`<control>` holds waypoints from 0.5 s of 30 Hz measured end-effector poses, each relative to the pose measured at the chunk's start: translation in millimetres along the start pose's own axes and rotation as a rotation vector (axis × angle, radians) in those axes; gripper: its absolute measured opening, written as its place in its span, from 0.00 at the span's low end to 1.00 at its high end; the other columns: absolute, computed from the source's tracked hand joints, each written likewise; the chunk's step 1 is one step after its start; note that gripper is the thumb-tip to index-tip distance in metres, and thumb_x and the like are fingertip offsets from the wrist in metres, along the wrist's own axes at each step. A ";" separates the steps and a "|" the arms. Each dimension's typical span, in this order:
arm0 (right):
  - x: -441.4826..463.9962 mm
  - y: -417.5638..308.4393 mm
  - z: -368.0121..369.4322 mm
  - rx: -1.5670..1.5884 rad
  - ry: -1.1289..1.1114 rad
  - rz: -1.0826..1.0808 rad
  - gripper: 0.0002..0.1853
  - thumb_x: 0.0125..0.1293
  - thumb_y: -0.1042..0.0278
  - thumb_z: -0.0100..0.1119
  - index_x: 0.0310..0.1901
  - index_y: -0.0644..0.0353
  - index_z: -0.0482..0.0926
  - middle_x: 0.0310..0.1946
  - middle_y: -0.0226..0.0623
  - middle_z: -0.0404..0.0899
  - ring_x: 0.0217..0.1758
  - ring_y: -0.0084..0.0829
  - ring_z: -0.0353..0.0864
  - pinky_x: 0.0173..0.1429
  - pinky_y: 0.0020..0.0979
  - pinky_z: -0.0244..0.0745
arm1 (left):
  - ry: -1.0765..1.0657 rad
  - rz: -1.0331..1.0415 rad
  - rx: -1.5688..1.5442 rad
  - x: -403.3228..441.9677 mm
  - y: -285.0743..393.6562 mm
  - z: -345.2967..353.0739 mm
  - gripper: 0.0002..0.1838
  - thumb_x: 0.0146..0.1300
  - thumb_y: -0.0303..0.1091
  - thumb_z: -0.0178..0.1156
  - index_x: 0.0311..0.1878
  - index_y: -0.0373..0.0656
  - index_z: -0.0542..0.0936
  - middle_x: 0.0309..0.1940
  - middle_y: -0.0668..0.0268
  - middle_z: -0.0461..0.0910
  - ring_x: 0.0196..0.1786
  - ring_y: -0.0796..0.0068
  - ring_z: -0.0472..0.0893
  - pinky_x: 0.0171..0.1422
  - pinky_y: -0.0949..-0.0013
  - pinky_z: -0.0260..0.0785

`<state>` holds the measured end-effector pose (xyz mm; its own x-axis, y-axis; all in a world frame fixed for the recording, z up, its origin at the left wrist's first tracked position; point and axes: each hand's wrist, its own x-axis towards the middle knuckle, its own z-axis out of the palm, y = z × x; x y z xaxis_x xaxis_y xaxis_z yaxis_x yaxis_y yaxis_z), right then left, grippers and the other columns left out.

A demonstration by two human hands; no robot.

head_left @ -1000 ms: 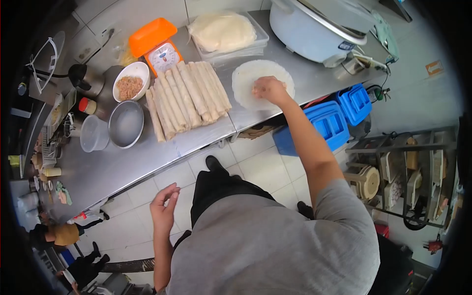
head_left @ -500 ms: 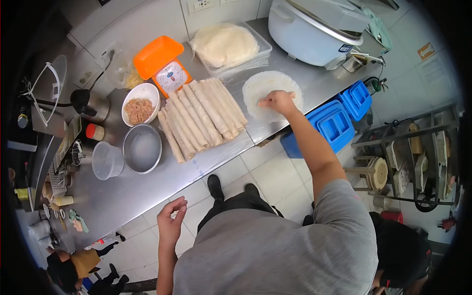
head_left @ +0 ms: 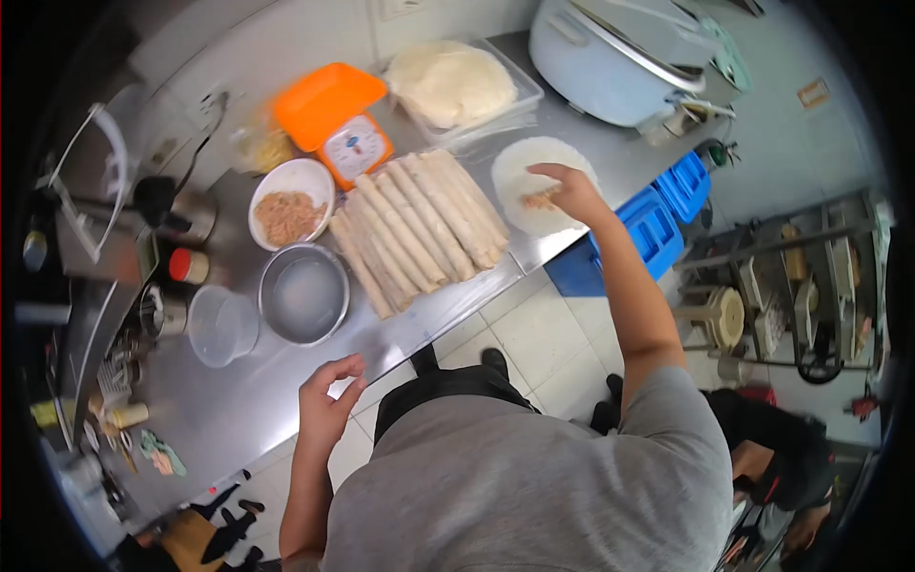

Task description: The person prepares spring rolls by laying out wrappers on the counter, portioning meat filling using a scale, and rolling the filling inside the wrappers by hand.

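Note:
My right hand (head_left: 575, 194) is over a round white wrapper sheet (head_left: 519, 162) on the steel counter. Its fingers are parted, with a pinkish strip of meat filling (head_left: 541, 199) right under them; the hand covers part of this strip. My left hand (head_left: 327, 396) hovers by the counter's front edge, fingers bent and thumb apart, with nothing in it. Left of the wrapper, long pale rolls (head_left: 419, 224) lie side by side in a pile. More of the minced meat filling (head_left: 289, 217) sits in a white bowl (head_left: 257, 195).
Beside the bowl stand a metal pan (head_left: 305, 291) of cloudy liquid and a clear plastic tub (head_left: 222, 329). An orange scale (head_left: 355, 143) and a stack of wrappers (head_left: 448, 84) are behind the rolls. Blue bins (head_left: 643, 229) stand below the counter. Other people are nearby.
My right hand has loosened from its pinch on the filling, and its fingers have spread. My left hand has risen slightly toward the counter edge. The view has shifted a little.

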<state>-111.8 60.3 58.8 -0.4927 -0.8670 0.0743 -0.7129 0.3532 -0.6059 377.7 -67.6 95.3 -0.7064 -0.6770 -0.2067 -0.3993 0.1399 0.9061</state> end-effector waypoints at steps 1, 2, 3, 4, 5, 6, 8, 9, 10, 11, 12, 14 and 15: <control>-5.7 -14.9 -12.9 0.109 0.022 0.015 0.23 0.54 0.85 0.55 0.53 0.60 0.80 0.51 0.40 0.81 0.52 0.30 0.79 0.56 0.28 0.73 | 0.028 0.015 0.009 -4.2 -1.8 -4.6 0.17 0.58 0.27 0.66 0.53 0.40 0.81 0.42 0.60 0.84 0.45 0.72 0.83 0.55 0.69 0.72; -12.1 -26.7 -23.5 0.221 0.030 0.021 0.22 0.55 0.85 0.56 0.53 0.61 0.80 0.50 0.39 0.82 0.53 0.29 0.78 0.57 0.29 0.73 | 0.032 -0.007 -0.006 -9.7 -5.5 -6.8 0.17 0.58 0.28 0.67 0.52 0.40 0.81 0.42 0.61 0.84 0.45 0.72 0.83 0.54 0.68 0.73; -20.5 -32.1 -27.7 0.388 0.047 0.039 0.19 0.56 0.82 0.60 0.51 0.63 0.81 0.49 0.37 0.82 0.51 0.27 0.79 0.57 0.29 0.73 | 0.055 -0.038 -0.022 -18.4 -11.1 -7.5 0.18 0.58 0.28 0.67 0.52 0.40 0.81 0.41 0.61 0.84 0.45 0.73 0.83 0.54 0.68 0.73; -29.2 -57.2 -31.7 0.514 0.030 0.118 0.14 0.58 0.79 0.62 0.48 0.64 0.82 0.46 0.34 0.82 0.48 0.26 0.80 0.56 0.27 0.73 | 0.096 -0.076 -0.038 -29.4 -17.2 -8.8 0.18 0.58 0.29 0.67 0.52 0.40 0.81 0.41 0.61 0.84 0.44 0.73 0.83 0.53 0.67 0.73; -38.4 -89.3 -30.9 0.565 0.041 0.138 0.10 0.60 0.79 0.61 0.44 0.64 0.83 0.43 0.33 0.82 0.45 0.25 0.80 0.55 0.26 0.74 | 0.114 -0.166 -0.008 -41.6 -20.6 -7.0 0.18 0.59 0.32 0.67 0.52 0.40 0.81 0.40 0.61 0.85 0.43 0.72 0.83 0.49 0.66 0.74; -43.6 -114.6 -25.7 0.677 -0.013 0.126 0.04 0.59 0.79 0.61 0.36 0.64 0.82 0.39 0.34 0.82 0.45 0.26 0.79 0.56 0.28 0.74 | 0.122 -0.203 -0.005 -55.2 -33.2 -3.0 0.18 0.59 0.35 0.67 0.52 0.41 0.82 0.40 0.61 0.85 0.41 0.71 0.83 0.48 0.66 0.74; -43.0 -134.6 7.6 0.819 -0.226 -0.207 0.07 0.55 0.69 0.65 0.27 0.60 0.76 0.32 0.39 0.77 0.38 0.31 0.77 0.48 0.31 0.73 | 0.152 -0.300 0.038 -89.6 -69.6 10.8 0.18 0.61 0.41 0.64 0.52 0.41 0.82 0.40 0.59 0.85 0.39 0.67 0.82 0.46 0.66 0.74; -46.3 -153.0 32.2 1.048 -0.368 -0.249 0.08 0.53 0.69 0.66 0.29 0.60 0.77 0.31 0.40 0.77 0.37 0.31 0.76 0.45 0.29 0.70 | 0.214 -0.385 0.050 -111.9 -91.8 22.6 0.19 0.61 0.42 0.63 0.52 0.41 0.82 0.40 0.58 0.85 0.40 0.65 0.83 0.47 0.65 0.74; -51.0 -174.3 56.9 1.140 -0.535 -0.176 0.08 0.53 0.71 0.66 0.32 0.62 0.78 0.33 0.40 0.77 0.38 0.31 0.75 0.45 0.29 0.69 | 0.258 -0.468 0.063 -134.9 -117.8 34.7 0.20 0.61 0.43 0.63 0.52 0.41 0.82 0.40 0.57 0.84 0.41 0.63 0.83 0.47 0.64 0.74; -54.5 -191.4 88.2 1.206 -0.690 -0.164 0.09 0.52 0.72 0.67 0.34 0.63 0.79 0.34 0.39 0.78 0.38 0.30 0.75 0.44 0.28 0.69 | 0.342 -0.586 0.081 -161.8 -147.5 51.1 0.20 0.61 0.44 0.63 0.51 0.41 0.82 0.41 0.57 0.84 0.43 0.60 0.83 0.49 0.63 0.74; -63.1 -214.7 117.8 1.192 -0.809 -0.154 0.09 0.53 0.74 0.66 0.36 0.64 0.79 0.34 0.39 0.78 0.37 0.30 0.76 0.43 0.28 0.69 | 0.404 -0.706 0.107 -195.7 -181.3 71.4 0.20 0.60 0.44 0.63 0.51 0.42 0.82 0.42 0.56 0.84 0.44 0.57 0.83 0.50 0.61 0.74; -92.9 -251.2 174.6 1.226 -1.108 -0.101 0.09 0.54 0.76 0.64 0.37 0.65 0.79 0.34 0.36 0.79 0.37 0.28 0.77 0.45 0.28 0.70 | 0.293 -0.936 0.287 -274.7 -257.9 117.9 0.21 0.59 0.46 0.63 0.52 0.44 0.82 0.43 0.56 0.84 0.46 0.53 0.82 0.52 0.59 0.74; -110.8 -271.3 193.8 1.233 -1.280 -0.062 0.08 0.55 0.77 0.64 0.38 0.65 0.79 0.34 0.34 0.79 0.38 0.26 0.77 0.47 0.27 0.70 | 0.242 -0.988 0.281 -319.1 -283.9 138.5 0.20 0.59 0.46 0.62 0.50 0.44 0.82 0.44 0.56 0.84 0.46 0.52 0.82 0.52 0.59 0.75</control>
<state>232.9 -7.6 61.4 0.6058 -0.7862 -0.1218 0.3352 0.3910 -0.8572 635.5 208.7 -147.1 0.1303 -0.7034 -0.6988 -0.8765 -0.4111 0.2504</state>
